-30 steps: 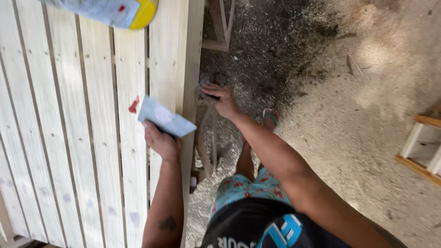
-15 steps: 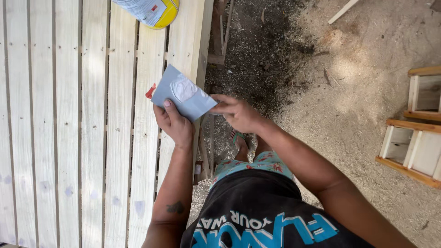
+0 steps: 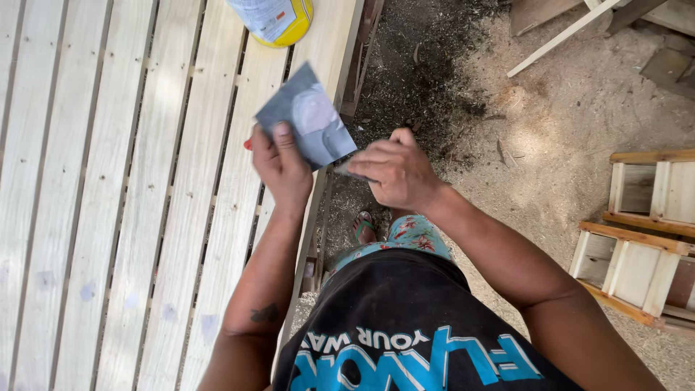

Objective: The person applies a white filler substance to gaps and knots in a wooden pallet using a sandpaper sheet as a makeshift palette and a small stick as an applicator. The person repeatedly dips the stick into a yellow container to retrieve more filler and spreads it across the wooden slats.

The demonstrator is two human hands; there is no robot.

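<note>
My left hand (image 3: 279, 165) holds up a grey square sheet of sandpaper (image 3: 308, 119) with a worn pale patch in its middle, thumb on its lower left corner. My right hand (image 3: 394, 170) is closed on the sheet's lower right edge, fingers curled around it. Both hands hover above the right edge of a pale slatted wooden panel (image 3: 130, 217). A small red thing peeks out behind my left hand; what it is cannot be told.
A yellow can with a white label (image 3: 274, 18) lies at the panel's far edge. To the right is sawdust-covered ground (image 3: 521, 130), with small wooden frames (image 3: 641, 239) at the right edge and loose wooden strips (image 3: 561, 32) at the top right.
My right hand came in from the panel's edge and took hold of the sandpaper. My left hand lifted the sheet higher and tilted it up.
</note>
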